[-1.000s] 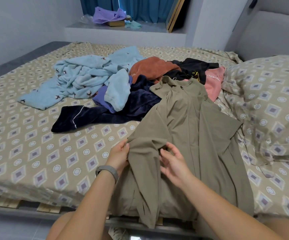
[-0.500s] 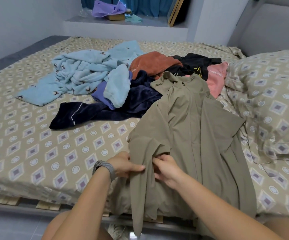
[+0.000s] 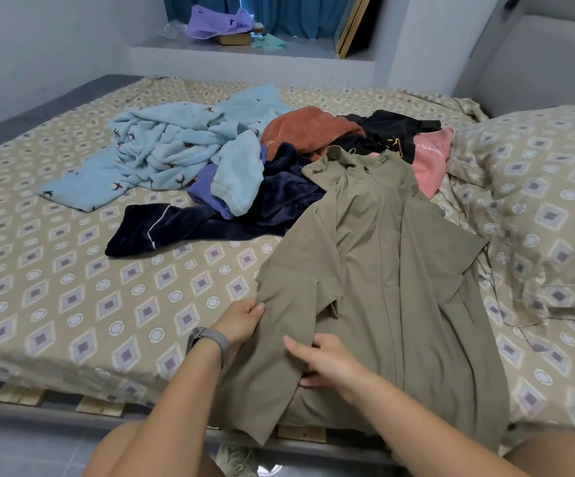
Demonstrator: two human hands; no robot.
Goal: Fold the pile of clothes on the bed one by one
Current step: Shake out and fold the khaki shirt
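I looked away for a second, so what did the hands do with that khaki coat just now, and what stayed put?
The left hand slid outward to the khaki coat's left edge and grips it there. The right hand, which pinched the sleeve beside the left half a second ago, dropped lower and now holds the sleeve fabric, spreading it flat. The pile behind and the pillow did not move.

Bare arms, no sleeves; grey mesh-band watch [image 3: 210,340] on the left wrist
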